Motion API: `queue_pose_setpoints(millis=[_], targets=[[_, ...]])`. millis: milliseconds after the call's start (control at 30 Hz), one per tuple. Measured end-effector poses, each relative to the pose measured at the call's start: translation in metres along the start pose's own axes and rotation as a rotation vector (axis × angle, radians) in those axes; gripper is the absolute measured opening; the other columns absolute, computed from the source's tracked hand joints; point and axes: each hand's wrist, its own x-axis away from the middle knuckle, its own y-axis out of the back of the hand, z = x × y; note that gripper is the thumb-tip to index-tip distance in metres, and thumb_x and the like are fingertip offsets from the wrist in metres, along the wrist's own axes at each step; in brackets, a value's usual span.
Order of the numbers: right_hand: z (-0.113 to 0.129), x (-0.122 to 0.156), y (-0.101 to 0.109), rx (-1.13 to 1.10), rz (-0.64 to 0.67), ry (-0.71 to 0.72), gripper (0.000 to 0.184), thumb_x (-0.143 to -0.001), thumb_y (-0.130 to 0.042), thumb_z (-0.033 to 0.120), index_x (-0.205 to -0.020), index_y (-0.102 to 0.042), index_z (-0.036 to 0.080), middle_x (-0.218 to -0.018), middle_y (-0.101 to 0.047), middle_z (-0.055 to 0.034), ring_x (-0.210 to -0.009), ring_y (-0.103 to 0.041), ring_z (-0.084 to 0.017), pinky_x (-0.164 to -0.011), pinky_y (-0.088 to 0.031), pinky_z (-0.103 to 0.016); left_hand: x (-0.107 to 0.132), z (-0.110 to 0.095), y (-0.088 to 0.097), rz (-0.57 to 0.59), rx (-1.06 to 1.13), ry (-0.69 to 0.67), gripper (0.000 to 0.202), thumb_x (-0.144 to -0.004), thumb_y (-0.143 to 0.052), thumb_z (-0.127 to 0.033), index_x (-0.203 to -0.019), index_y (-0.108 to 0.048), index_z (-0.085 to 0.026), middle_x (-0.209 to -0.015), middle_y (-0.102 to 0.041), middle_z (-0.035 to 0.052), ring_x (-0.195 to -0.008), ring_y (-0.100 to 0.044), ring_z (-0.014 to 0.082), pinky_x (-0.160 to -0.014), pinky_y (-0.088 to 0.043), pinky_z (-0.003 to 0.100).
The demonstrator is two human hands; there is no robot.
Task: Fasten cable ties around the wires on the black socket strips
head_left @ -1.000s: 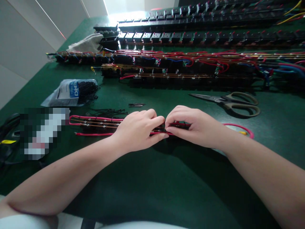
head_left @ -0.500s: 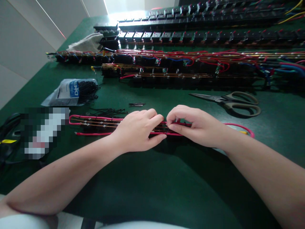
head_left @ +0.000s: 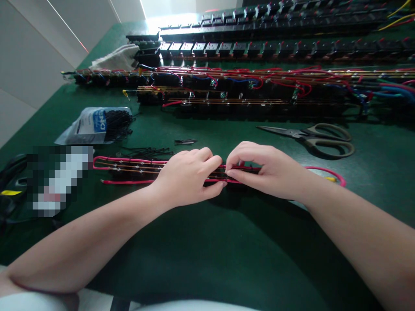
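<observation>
A long black socket strip with red wires and copper bars [head_left: 129, 169] lies across the green table in front of me. My left hand [head_left: 188, 177] is closed round its middle, thumb below and fingers above. My right hand [head_left: 262, 169] pinches the strip right beside the left hand, fingertips pressed together on the wiring. A red wire with a yellow tip [head_left: 330, 176] trails out to the right of my right wrist. What lies between the fingertips is hidden.
Grey-handled scissors [head_left: 319, 139] lie to the back right. A plastic bag of black cable ties [head_left: 97, 125] and loose ties [head_left: 147, 151] sit to the left. Rows of wired socket strips [head_left: 253, 93] fill the back, with a white cloth [head_left: 118, 58] at the far left.
Almost nothing has moved. My right fingertips have shifted slightly on the strip beside the left hand; both hands keep their grip.
</observation>
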Motion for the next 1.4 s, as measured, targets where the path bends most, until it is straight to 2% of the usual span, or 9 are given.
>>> queue_pose_setpoints(millis=[467,800,1167,1400], targets=[[0.0015,0.0002,-0.0006,-0.004,0.008,0.038,0.005,-0.087,-0.064,0.023,-0.085,-0.068,0.022,-0.086,-0.072,-0.0052,-0.083,-0.065,-0.021,-0.073,-0.051,-0.034,0.0001,-0.0001,-0.0003,-0.024,0.009,0.011,0.031,-0.093,-0.051,-0.046,-0.106,-0.064,-0.02,-0.097,-0.065,0.0054,-0.081,-0.065,0.0222,-0.065,-0.046,0.033],[0.001,-0.0005,-0.0022,-0.002,0.009,0.059,0.004,-0.085,-0.064,0.021,-0.084,-0.067,0.022,-0.084,-0.072,-0.0041,-0.082,-0.065,-0.02,-0.073,-0.051,-0.033,-0.0008,0.0001,0.0005,-0.017,0.023,0.023,0.03,-0.093,-0.052,-0.046,-0.105,-0.066,-0.022,-0.096,-0.066,0.005,-0.08,-0.064,0.0202,-0.063,-0.044,0.03],[0.0012,-0.0001,-0.0021,0.018,-0.016,-0.003,0.008,-0.089,-0.065,0.026,-0.087,-0.07,0.021,-0.086,-0.073,-0.0055,-0.081,-0.065,-0.02,-0.071,-0.051,-0.033,0.0008,0.001,-0.0007,-0.01,0.04,-0.007,0.03,-0.096,-0.048,-0.045,-0.106,-0.063,-0.02,-0.098,-0.065,0.005,-0.084,-0.063,0.0218,-0.067,-0.046,0.034],[0.0018,-0.0009,-0.0023,0.04,-0.007,0.043,0.007,-0.087,-0.069,0.026,-0.085,-0.074,0.021,-0.087,-0.073,-0.0061,-0.085,-0.065,-0.021,-0.074,-0.052,-0.034,0.0017,0.0011,-0.0021,-0.009,0.061,0.0,0.032,-0.097,-0.047,-0.047,-0.107,-0.061,-0.02,-0.1,-0.065,0.0057,-0.085,-0.062,0.0212,-0.068,-0.046,0.033]])
